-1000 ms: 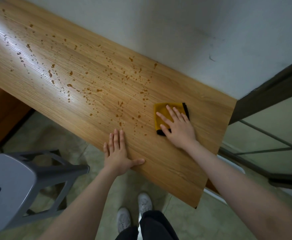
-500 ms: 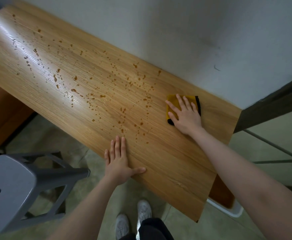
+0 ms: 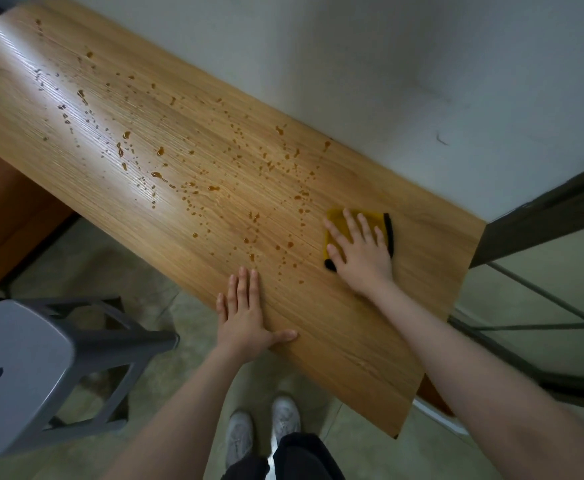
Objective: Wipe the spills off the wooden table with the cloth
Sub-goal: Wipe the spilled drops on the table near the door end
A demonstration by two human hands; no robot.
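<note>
Since half a second ago the right hand (image 3: 361,252) has drawn the cloth (image 3: 339,221) a little back toward the near edge, away from the wall, while the left hand (image 3: 244,322) has stayed planted where it was; the view itself has swung slightly too.

By my reading the wiping has barely begun. The strip of surface (image 3: 370,358) at lower right, around and below the cloth, shows no drops, but whether it was wiped or never wet cannot be told. Nearly all of the spills (image 3: 193,194) are left: brown drops run from just left of the cloth across the centre of the frame and on to the upper left, where they thin out under the glare. The nearest drops lie between the two hands.

The cloth sits right of centre, flat on the surface, near the end by the wall corner. It is yellow with a dark band along its right and lower edges, apparently folded to a small square, mostly hidden under the hand.

The right hand lies on it with fingers straight and slightly spread, pressing down, not curled round it. The left hand rests flat at the near edge, fingers straight and together, thumb out to the side, holding nothing
</note>
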